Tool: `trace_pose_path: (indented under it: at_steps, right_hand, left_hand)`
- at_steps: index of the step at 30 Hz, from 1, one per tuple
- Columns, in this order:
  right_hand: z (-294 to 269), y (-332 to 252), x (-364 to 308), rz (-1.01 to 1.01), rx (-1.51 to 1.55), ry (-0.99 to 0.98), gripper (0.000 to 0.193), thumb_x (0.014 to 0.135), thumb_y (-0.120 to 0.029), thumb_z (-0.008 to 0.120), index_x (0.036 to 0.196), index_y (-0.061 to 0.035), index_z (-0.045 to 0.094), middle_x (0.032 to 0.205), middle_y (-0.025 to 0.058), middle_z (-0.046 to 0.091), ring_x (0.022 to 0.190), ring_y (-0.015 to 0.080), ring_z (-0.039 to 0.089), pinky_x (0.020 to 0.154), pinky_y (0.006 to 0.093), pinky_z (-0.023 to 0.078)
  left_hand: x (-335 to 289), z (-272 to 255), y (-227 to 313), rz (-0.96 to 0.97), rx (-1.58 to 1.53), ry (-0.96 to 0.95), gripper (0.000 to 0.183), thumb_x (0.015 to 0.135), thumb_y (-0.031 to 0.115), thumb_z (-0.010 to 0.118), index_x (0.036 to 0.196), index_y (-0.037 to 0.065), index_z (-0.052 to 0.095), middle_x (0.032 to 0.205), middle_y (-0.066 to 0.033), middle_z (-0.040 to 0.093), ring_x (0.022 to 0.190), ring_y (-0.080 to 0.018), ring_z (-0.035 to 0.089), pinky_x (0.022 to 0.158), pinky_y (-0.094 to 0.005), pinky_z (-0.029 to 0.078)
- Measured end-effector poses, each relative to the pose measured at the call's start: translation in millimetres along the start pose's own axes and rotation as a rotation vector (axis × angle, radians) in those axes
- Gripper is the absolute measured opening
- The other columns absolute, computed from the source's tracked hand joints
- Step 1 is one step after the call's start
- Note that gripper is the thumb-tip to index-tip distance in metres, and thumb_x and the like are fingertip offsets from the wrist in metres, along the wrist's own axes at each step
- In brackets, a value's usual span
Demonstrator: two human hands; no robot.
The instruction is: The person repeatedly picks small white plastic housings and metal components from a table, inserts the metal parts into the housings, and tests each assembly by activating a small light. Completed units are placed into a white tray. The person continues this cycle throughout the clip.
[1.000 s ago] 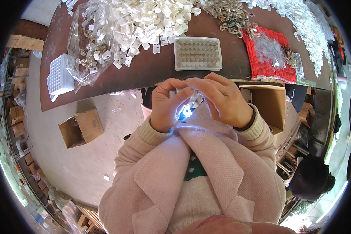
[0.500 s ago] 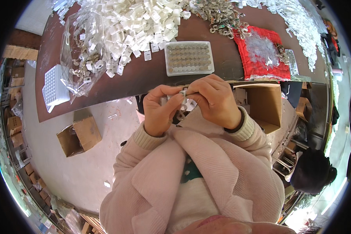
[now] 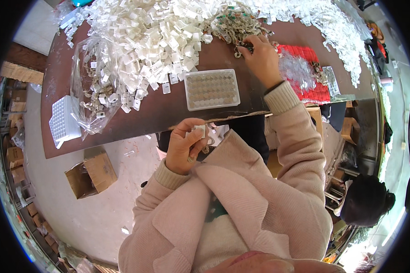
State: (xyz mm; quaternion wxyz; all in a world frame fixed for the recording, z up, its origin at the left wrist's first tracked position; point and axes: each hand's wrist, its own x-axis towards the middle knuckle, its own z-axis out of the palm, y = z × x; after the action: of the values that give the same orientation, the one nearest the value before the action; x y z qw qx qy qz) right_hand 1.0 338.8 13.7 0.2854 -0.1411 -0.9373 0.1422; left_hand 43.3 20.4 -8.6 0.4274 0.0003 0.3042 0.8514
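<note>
My left hand (image 3: 185, 146) is closed in front of the table's near edge, pinching a small white plastic piece (image 3: 200, 131) between thumb and fingers. A small beige coiled part (image 3: 205, 149) hangs just below those fingers. Stretched out over the table, my right hand (image 3: 262, 60) has its fingertips bent together at the near edge of a heap of small tangled coiled parts (image 3: 234, 26). What exactly those fingertips hold cannot be made out. Between the hands and the heaps lies a clear plastic tray (image 3: 190, 105) with rows of round grey-brown pieces.
A large heap of white plastic pieces (image 3: 146, 38) covers the table's back left. Nearby are a clear plastic bag (image 3: 81, 68) and a stack of white trays (image 3: 63, 119). Red cloth (image 3: 319, 96) and clear pieces (image 3: 341, 50) lie right. An open cardboard box (image 3: 100, 173) stands on the floor.
My right hand has left my left hand and reached forward and right to the coiled parts. My left hand has dropped slightly toward me, keeping the white piece.
</note>
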Motion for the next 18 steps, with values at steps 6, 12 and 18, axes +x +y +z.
trace_pose_path:
  at_steps: [6, 12, 18]
  right_hand:
    - [33.2, 9.9, 13.1, -0.120, -0.316, -0.043, 0.023, 0.079, -0.025, 0.077, 0.092, -0.0083, 0.067, 0.098, 0.0115, 0.062, 0.097, 0.0329, 0.063, 0.076, 0.0473, 0.053]
    - [13.2, 14.4, 8.4, 0.067, 0.154, -0.026, 0.023, 0.085, -0.013, 0.072, 0.107, -0.0086, 0.070, 0.098, 0.0104, 0.071, 0.089, 0.0246, 0.069, 0.074, 0.0361, 0.054]
    - [-17.5, 14.4, -6.3, 0.197, 0.712, 0.022, 0.025, 0.097, -0.002, 0.062, 0.122, -0.0028, 0.065, 0.109, 0.0021, 0.069, 0.098, 0.0083, 0.062, 0.083, 0.0235, 0.049]
  left_hand:
    - [-8.9, 12.0, 15.6, 0.112, 0.192, 0.094, 0.012, 0.097, 0.008, 0.061, 0.108, 0.002, 0.062, 0.092, -0.0130, 0.065, 0.049, -0.0064, 0.041, 0.042, -0.0173, 0.030]
    - [3.1, 24.1, 80.1, 0.788, 0.800, 0.120, 0.017, 0.087, -0.006, 0.071, 0.103, 0.001, 0.070, 0.081, -0.0007, 0.068, 0.063, -0.0034, 0.056, 0.051, -0.0171, 0.042]
    - [34.1, -6.7, 181.0, 1.104, 1.771, 0.433, 0.027, 0.082, -0.002, 0.074, 0.108, 0.003, 0.069, 0.102, -0.0100, 0.070, 0.093, -0.0229, 0.065, 0.082, -0.0380, 0.052]
